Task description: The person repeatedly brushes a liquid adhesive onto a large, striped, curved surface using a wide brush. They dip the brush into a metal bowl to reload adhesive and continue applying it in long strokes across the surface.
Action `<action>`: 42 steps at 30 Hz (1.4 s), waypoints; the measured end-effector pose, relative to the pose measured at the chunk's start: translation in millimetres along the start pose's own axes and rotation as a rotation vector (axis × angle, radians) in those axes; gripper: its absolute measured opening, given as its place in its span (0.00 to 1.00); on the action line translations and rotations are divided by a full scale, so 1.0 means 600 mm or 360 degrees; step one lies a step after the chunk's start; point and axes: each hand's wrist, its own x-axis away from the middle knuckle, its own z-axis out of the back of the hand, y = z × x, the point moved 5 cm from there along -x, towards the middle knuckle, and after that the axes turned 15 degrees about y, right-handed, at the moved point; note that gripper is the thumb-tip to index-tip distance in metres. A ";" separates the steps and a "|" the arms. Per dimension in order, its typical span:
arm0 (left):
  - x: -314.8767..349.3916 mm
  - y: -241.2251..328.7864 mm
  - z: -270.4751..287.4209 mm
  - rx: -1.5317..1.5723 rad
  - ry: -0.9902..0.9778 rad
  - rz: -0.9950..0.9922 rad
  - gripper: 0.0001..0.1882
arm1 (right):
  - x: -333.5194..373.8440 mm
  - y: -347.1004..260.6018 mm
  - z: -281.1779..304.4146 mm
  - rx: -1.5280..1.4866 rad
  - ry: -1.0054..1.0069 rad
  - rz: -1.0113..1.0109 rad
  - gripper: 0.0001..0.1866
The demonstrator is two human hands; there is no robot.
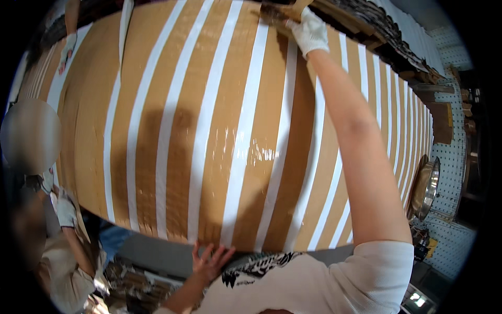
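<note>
Co-worker's gloved hand (65, 208) beside our big striped cardboard sheet (225, 131), metal bowl (426, 188) off right; our gloved right hand (309, 29) grips a brush (277, 11) far across, bare left hand (209, 260) splayed flat on the near edge.

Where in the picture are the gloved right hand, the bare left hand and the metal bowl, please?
right hand (309, 31), head view, back of the white glove.
left hand (210, 260), head view, back of the hand.
metal bowl (424, 189), head view, shiny inner wall.

Brown cardboard sheet (219, 120) — broad, glossy white stripes — lies flat, wet brush (274, 11) at its far edge.
</note>
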 end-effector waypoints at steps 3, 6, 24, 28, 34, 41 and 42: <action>-0.010 -0.005 0.005 0.0069 -0.0252 0.0050 0.36 | 0.035 -0.034 0.056 0.0080 -0.0322 -0.0133 0.11; -0.032 -0.013 0.014 0.0226 -0.0145 0.0099 0.35 | 0.164 -0.069 0.117 -0.0347 -0.0385 0.0565 0.16; -0.028 0.039 0.034 0.0245 0.0051 0.0221 0.42 | 0.494 -0.140 0.452 -0.0801 -0.0821 0.0232 0.16; -0.019 0.048 0.033 0.0245 0.0068 0.0272 0.43 | 0.580 -0.130 0.507 -0.0497 -0.0846 0.0462 0.16; -0.013 0.095 0.041 0.0241 0.0048 0.0158 0.44 | 0.598 -0.150 0.586 -0.0231 -0.1577 0.0485 0.16; -0.070 0.151 0.038 0.0277 0.0089 0.0017 0.43 | 0.614 -0.026 0.562 -0.0075 -0.0646 0.0769 0.15; -0.083 0.153 0.034 0.0272 0.0077 0.0005 0.43 | 0.616 -0.029 0.569 -0.0123 -0.0888 0.0595 0.17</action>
